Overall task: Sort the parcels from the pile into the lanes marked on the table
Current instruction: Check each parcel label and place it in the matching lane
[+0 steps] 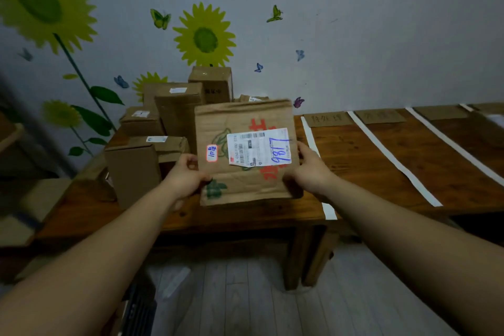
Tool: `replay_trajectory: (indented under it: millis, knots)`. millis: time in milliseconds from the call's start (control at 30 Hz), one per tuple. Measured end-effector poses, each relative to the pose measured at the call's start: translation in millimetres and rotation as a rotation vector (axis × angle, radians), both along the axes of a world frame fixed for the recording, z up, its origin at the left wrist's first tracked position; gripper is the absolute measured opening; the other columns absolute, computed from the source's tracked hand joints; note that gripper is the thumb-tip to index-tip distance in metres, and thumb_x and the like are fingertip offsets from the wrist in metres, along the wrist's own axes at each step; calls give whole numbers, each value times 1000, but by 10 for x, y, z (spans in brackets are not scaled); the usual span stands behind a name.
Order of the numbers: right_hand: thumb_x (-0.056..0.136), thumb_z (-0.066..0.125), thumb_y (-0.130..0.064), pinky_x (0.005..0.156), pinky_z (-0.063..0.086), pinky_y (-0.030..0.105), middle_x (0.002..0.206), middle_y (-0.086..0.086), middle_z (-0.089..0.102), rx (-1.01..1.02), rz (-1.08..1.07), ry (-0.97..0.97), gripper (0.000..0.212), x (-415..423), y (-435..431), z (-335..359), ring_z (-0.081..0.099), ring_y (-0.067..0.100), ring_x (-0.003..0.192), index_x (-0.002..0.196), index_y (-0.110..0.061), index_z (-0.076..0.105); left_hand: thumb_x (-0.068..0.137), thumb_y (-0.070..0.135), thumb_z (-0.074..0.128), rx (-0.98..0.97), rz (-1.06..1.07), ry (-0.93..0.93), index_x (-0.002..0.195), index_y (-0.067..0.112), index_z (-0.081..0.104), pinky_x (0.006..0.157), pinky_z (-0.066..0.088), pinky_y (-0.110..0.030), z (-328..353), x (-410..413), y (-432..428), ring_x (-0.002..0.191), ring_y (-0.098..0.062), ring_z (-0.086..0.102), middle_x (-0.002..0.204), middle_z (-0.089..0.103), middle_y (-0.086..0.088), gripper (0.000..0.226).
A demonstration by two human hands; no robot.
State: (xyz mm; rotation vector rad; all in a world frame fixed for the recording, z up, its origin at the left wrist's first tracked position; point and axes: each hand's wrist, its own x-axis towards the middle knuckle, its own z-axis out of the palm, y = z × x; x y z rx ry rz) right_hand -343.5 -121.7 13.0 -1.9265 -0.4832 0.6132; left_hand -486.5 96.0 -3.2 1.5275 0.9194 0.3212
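I hold a flat brown cardboard parcel (242, 123) upright in front of me, above the wooden table (245, 215). It carries a white shipping label with blue handwriting and a small orange-edged sticker. My left hand (185, 174) grips its left edge, thumb on the front. On the opposite edge my right hand (311, 169) grips it the same way. Behind the parcel stands the pile of brown boxes (174, 112) on the table's left part. To the right, white tape strips (392, 158) mark lanes on the tabletop.
Cardboard name cards (327, 118) lie at the far end of each lane, against the wall. More cartons (24, 207) sit on the floor at the left. A dark object (139, 308) is on the floor near my left arm.
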Motion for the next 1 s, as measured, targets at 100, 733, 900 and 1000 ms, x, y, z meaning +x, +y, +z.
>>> replay_trajectory:
  millis: [100,733,900,1000]
  knots:
    - [77,78,-14,99,49,47,131,1,51,104,-100,-63,83,-203,-113,102,55,22,115,145,-25,32,82,-3,65,69,-60,-104,115,26,42,79,52,-37,142,-161,-68,108,-26,58,125,54,-7,49]
    - [86,69,-36,91,41,21,138,-1,45,54,-237,-91,84,70,-2236,440,46,15,119,151,-38,15,98,14,44,148,-281,-139,143,21,33,84,54,-42,556,856,-2086,105,-27,60,129,55,-10,46]
    - [84,73,-27,105,42,39,137,-2,46,41,-383,-115,82,584,-3271,360,48,24,126,150,-25,25,95,19,52,137,-422,-67,144,28,28,72,56,-41,492,1546,-3069,94,-23,62,124,55,-7,55]
    - [76,76,-33,106,41,43,141,5,42,-4,-443,-181,78,891,-3821,273,47,28,125,143,-35,36,91,18,59,108,-532,-19,144,34,27,74,57,-45,402,1948,-3604,95,-25,62,116,57,-3,65]
